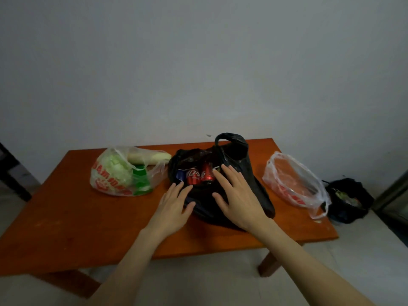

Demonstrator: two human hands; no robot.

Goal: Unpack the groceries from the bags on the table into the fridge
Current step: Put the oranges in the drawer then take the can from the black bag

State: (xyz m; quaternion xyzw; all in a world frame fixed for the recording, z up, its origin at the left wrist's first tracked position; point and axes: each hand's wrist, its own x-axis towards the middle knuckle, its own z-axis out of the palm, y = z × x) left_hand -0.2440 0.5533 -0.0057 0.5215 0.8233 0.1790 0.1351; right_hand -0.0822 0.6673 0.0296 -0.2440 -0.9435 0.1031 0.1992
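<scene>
Both hands, left and right, reach flat and empty over the black bag mid-tabletop; cans (approx. three) inside. Spread the opening first, lift cans singly.

1. The tabletop is orange-brown wood, smooth with a dull sheen.
2. The black bag is thin, crinkled plastic, slightly glossy.
3. The cans inside it are shiny metal.
4. The left bag and the right bag are clear, wrinkled plastic film with red print.
5. The wall is matt, painted plaster.
</scene>
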